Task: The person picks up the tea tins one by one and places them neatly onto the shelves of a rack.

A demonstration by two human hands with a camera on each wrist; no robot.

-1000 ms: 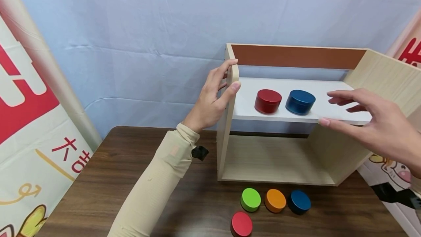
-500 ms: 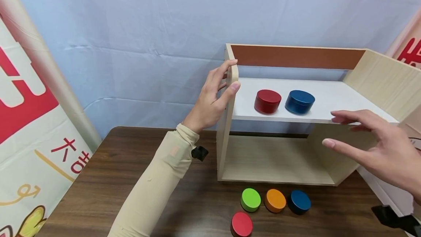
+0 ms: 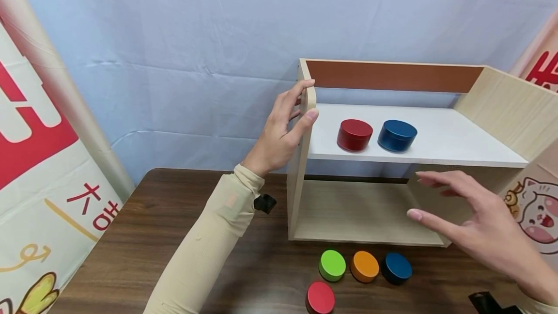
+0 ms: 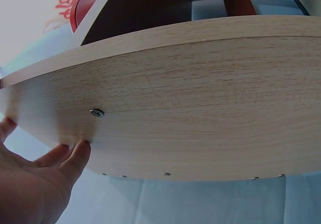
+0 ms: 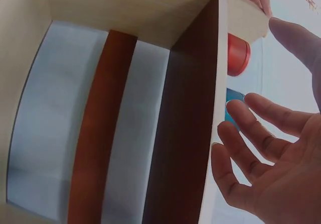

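Observation:
A pale wooden shelf unit [image 3: 501, 105] stands on the dark table [image 3: 131, 236]. On its white shelf board [image 3: 457, 137] sit a red tin [image 3: 354, 134] and a blue tin [image 3: 397, 135]. My left hand [image 3: 283, 130] grips the top of the unit's left side panel [image 4: 200, 103], fingers behind it and thumb on its front edge. My right hand [image 3: 471, 217] hovers open in front of the lower compartment, fingers spread, holding nothing. In the right wrist view the right hand [image 5: 271, 153] is beside the shelf's front edge, with the red tin [image 5: 237, 54] beyond it.
Four round lids lie on the table in front of the unit: green [image 3: 332, 264], orange [image 3: 364, 265], blue [image 3: 397, 267] and red [image 3: 320, 297]. Printed banners [image 3: 39, 168] stand at the left and right. A blue cloth [image 3: 196, 38] hangs behind.
My right hand has come down from the shelf board's front edge to in front of the lower compartment, staying open. The left hand has kept its grip on the side panel.

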